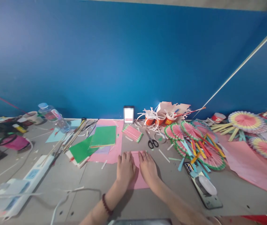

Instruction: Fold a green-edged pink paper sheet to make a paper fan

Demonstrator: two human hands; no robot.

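A sheet of pink paper (137, 175) lies on the grey table in front of me, with a narrow strip along its far edge that looks folded. My left hand (125, 168) rests flat over the left part of the sheet, fingers stretched toward the far edge. On the right part my right hand (148, 167) lies likewise, palm down with fingers extended. Both thumbs point inward and are partly hidden. Just beyond the sheet is a pleated pink paper piece with green edges (133, 133), and to its right black-handled scissors (152, 143).
Green paper sheets (104, 136) lie on larger pink paper at left, near wooden sticks (76, 134) and a plastic bottle (55, 117). A power strip (30, 184) is front left. Several paper fans (212, 157), a phone (204, 190) and cups (170, 118) stand or lie right.
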